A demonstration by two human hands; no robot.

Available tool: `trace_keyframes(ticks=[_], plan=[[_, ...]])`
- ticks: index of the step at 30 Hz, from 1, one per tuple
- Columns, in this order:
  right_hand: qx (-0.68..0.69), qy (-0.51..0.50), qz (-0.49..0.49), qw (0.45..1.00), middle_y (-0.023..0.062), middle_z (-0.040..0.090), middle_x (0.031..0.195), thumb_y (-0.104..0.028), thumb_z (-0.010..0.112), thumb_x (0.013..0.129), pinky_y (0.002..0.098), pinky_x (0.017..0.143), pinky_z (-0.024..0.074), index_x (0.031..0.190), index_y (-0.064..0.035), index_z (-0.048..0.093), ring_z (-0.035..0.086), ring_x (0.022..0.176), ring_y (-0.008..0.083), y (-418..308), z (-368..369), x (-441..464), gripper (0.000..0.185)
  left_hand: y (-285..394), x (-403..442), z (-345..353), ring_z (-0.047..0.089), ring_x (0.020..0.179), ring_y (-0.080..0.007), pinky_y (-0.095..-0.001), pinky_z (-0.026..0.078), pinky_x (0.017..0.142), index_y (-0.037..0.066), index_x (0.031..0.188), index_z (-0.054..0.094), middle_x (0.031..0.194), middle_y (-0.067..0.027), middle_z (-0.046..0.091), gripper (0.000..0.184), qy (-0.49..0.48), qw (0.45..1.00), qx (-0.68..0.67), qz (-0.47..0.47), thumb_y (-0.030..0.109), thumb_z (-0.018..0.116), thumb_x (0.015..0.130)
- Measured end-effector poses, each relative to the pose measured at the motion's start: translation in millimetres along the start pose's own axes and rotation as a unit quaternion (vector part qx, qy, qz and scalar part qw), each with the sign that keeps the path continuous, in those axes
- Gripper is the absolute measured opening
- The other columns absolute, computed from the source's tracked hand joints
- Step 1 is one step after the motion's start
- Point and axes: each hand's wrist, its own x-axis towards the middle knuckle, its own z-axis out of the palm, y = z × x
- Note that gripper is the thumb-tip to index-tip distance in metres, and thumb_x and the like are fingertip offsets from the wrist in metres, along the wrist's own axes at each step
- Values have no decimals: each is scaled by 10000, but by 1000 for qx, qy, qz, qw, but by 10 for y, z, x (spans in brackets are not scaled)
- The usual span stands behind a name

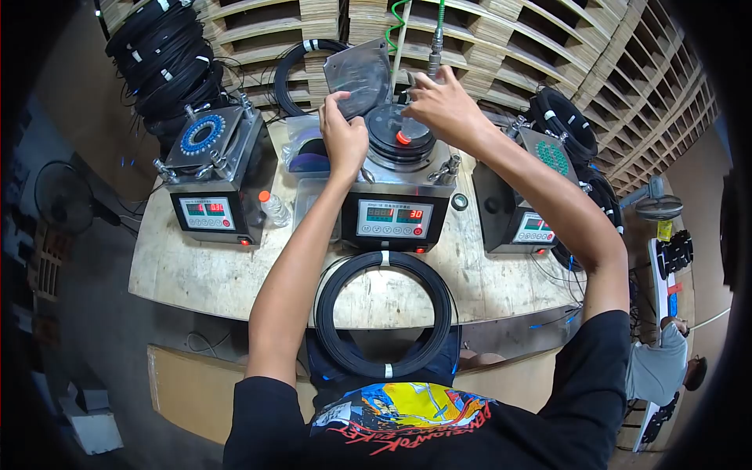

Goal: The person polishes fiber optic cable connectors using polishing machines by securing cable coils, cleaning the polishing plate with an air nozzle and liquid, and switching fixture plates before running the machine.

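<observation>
My left hand [343,139] is closed on the lower edge of a grey metal plate [359,78], which it holds tilted up behind the middle machine [393,218]. Above that machine's round black disc [384,125], my right hand [445,106] is closed round a clear bottle with a red cap [403,138], the cap pointing down. Part of the bottle is hidden by my fingers. The machine's front display is lit with red digits. A coil of black cable [384,313] lies at the table's front edge, below the display.
Machines with round fixtures stand at left [210,211] and right [533,227]. Another red-capped bottle [274,209] stands beside the left machine. A small tape roll [460,202] lies on the wooden table [204,274]. Cable coils [168,63] are stacked behind. A person [659,362] is at far right.
</observation>
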Motion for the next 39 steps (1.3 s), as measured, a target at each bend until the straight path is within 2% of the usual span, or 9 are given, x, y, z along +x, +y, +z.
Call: trace_keyframes(ticks=[5,8,21,26,28,31,33,36,39], plan=[[-9,74,-40,996,-1,685,999,-170,635,861,476,1010,378,848,-166,710,520,1183,184,-94,67,370,76,-18,-1,9,599,1018,-303,-381,474,928,44,1206,558,1133,-153,609,441,6,1000,1,1,-62,580,779],[-11,102,-43,994,-6,704,1025,-165,647,832,495,1022,370,782,-164,704,524,1203,189,-85,148,571,77,72,-6,-24,570,1092,-386,-435,443,980,9,1185,545,1119,-219,575,459,-10,998,-57,-39,-104,545,741],[-20,19,66,997,2,698,887,-169,655,861,515,985,382,810,-160,714,564,1179,174,390,481,369,78,45,-3,-13,571,1118,-412,-446,425,1014,2,1177,545,1137,-216,586,447,-6,999,-35,-26,-101,529,742],[-20,39,19,999,6,679,985,-152,665,820,481,1030,372,780,-156,717,531,1183,184,269,315,37,66,16,-9,-6,581,1099,-402,-435,433,1000,9,1163,554,1109,-207,604,432,7,1000,-28,10,-95,556,743],[-23,76,-17,997,3,700,935,-186,636,856,459,1045,356,765,-153,698,547,1183,191,178,233,-45,115,-33,7,4,628,1028,-295,-388,473,954,24,1204,574,1148,-168,638,439,9,1000,-3,4,-75,585,776],[-24,87,-42,995,-4,698,963,-174,637,850,451,1043,365,761,-147,693,544,1189,192,12,63,-74,109,-69,4,15,630,1039,-295,-391,480,939,24,1211,575,1149,-161,641,444,6,1000,-12,-6,-75,588,778],[-9,112,-43,993,0,695,1005,-148,657,841,470,1034,379,830,-149,718,542,1192,190,-22,135,-49,62,-69,13,19,632,1030,-292,-388,483,932,25,1213,576,1152,-161,641,447,8,1000,-19,-10,-75,589,778],[31,51,44,997,21,672,1083,-122,776,769,482,984,387,1251,-231,708,526,1184,202,-9,258,-66,499,-43,16,-6,637,1021,-285,-381,489,921,28,1219,574,1153,-165,644,454,7,1000,0,-11,-77,588,778],[220,20,186,957,38,696,1109,-221,826,762,548,995,390,1288,-218,667,530,1236,222,80,442,-318,550,29,11,-16,612,1085,-342,-402,460,973,20,1201,564,1157,-197,631,452,3,1000,-5,-18,-86,572,762]])
